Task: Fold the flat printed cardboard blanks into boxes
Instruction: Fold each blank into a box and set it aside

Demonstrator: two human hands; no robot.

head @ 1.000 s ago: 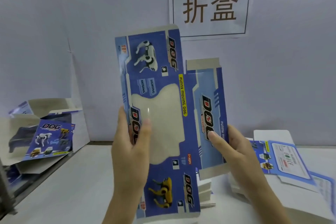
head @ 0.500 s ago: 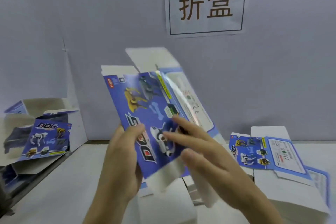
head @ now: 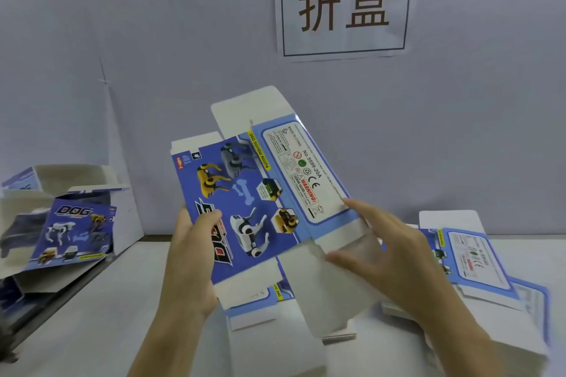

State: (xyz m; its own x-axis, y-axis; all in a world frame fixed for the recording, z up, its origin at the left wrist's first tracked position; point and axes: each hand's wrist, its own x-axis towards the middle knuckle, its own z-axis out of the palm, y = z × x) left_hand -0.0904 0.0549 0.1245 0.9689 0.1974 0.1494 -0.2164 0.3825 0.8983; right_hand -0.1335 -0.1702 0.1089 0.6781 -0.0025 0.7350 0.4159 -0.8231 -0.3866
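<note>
Blue printed cardboard blank (head: 245, 199) stands lengthwise, tilted, between the hands: left hand (head: 190, 257) pinches its lower left edge, right hand (head: 379, 251) touches its right panel with straight fingers.

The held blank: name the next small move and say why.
Probably push the label panel back along its crease with the right hand to start squaring the blank into a sleeve. The left hand pinches the blank's lower left edge, the right hand's straight fingers lie at the label panel's lower end, and the blank looks nearly flat.
</note>
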